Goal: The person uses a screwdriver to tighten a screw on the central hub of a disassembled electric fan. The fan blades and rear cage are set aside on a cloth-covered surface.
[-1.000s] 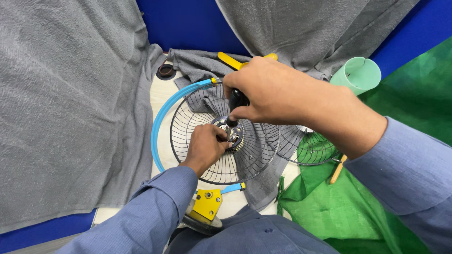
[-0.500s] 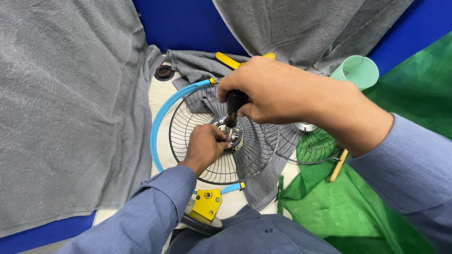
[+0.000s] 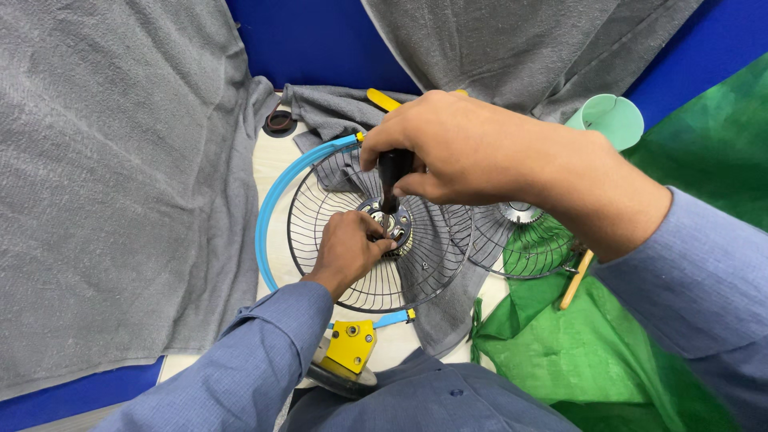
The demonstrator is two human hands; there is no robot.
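Right hand: we see the right hand (image 3: pixel 460 148) curled tight around the black handle of a screwdriver (image 3: pixel 393 174), fingers wrapped fully round it, thumb side toward the left.
Screwdriver: it stands nearly upright, its tip down at the metal hub (image 3: pixel 390 226) in the middle of the wire fan guard (image 3: pixel 376 240).
Left hand: the left hand (image 3: pixel 348 250) rests on the guard's wires just below and left of the hub, fingers bent and pinched in against the hub's edge; we cannot tell whether a small part sits between the fingertips.
Hands together: the two hands are close, one above the other, both meeting at the hub.
Fan guard: it lies flat on a pale tabletop (image 3: pixel 276 240) directly in front of us, with a light blue rim (image 3: pixel 268 210) around its left side and a yellow clip (image 3: pixel 350 346) at its near edge.
Second guard: another wire guard (image 3: pixel 520 240) lies just beside the first, to the right, overlapping its edge.
Around: grey cloth (image 3: pixel 120 176) covers the left side, green cloth (image 3: pixel 640 344) the right, and a mint-green cup (image 3: pixel 612 120) stands beyond the right wrist.
Sleeves: both forearms wear blue shirt sleeves (image 3: pixel 240 376).
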